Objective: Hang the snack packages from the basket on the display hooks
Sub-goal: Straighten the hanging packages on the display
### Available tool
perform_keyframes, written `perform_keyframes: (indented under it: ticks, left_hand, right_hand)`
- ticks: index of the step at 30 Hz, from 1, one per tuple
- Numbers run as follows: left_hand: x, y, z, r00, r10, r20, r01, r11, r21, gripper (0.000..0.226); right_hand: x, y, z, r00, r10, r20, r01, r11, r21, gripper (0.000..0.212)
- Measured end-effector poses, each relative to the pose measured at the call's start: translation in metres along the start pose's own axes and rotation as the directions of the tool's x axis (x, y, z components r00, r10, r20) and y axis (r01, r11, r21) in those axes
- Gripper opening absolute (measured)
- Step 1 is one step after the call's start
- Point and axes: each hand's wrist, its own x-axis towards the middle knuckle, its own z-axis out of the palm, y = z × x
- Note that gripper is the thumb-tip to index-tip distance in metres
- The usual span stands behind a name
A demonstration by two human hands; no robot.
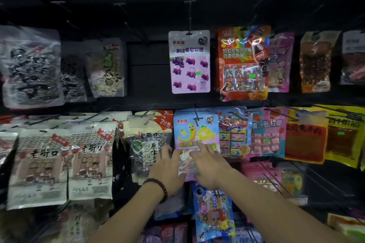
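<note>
A blue-and-pink marshmallow candy package (pixel 194 134) hangs on a black hook (pixel 197 117) in the middle row of the display. Both my hands lie on its lower half. My left hand (pixel 167 165), with a bead bracelet on the wrist, touches its left side with spread fingers. My right hand (pixel 209 163) presses flat on its right side, fingers fairly straight. The basket is not in view.
Hooks in the top row carry a purple grape gummy bag (pixel 189 62) and an orange chocolate bag (pixel 243 63); several bare hooks (pixel 126 23) stick out at upper left. Sunflower seed bags (pixel 63 163) fill the left, red and yellow packs (pixel 308 136) the right, more packages (pixel 213 215) below.
</note>
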Motion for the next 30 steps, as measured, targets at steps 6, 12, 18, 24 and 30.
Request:
perform_keyframes:
  ticks: [6,12,18,24,30]
  left_hand:
    - [-0.018,-0.038,-0.013,0.984,-0.140,-0.111,0.151,0.984,0.095,0.078]
    - [-0.015,-0.071,-0.009,0.968,-0.219,-0.124,0.231,0.969,0.093,0.097]
    - [0.005,-0.090,0.011,0.980,-0.169,-0.107,0.177,0.982,0.063,0.102]
    - [0.029,-0.098,0.009,0.986,-0.162,-0.031,0.163,0.987,0.016,0.111]
    - [0.046,-0.107,0.008,0.983,-0.181,-0.018,0.181,0.984,-0.006,0.098]
  right_hand:
    - [0.008,-0.057,-0.007,0.983,-0.134,-0.125,0.133,0.991,-0.020,0.074]
    - [0.037,-0.081,-0.001,0.983,-0.116,-0.140,0.121,0.992,0.026,0.097]
    - [0.066,-0.084,0.011,0.984,-0.059,-0.166,0.073,0.994,0.080,0.106]
    - [0.088,-0.081,0.011,0.983,-0.044,-0.176,0.065,0.991,0.115,0.100]
    - [0.114,-0.079,0.007,0.988,-0.029,-0.149,0.045,0.993,0.107,0.096]
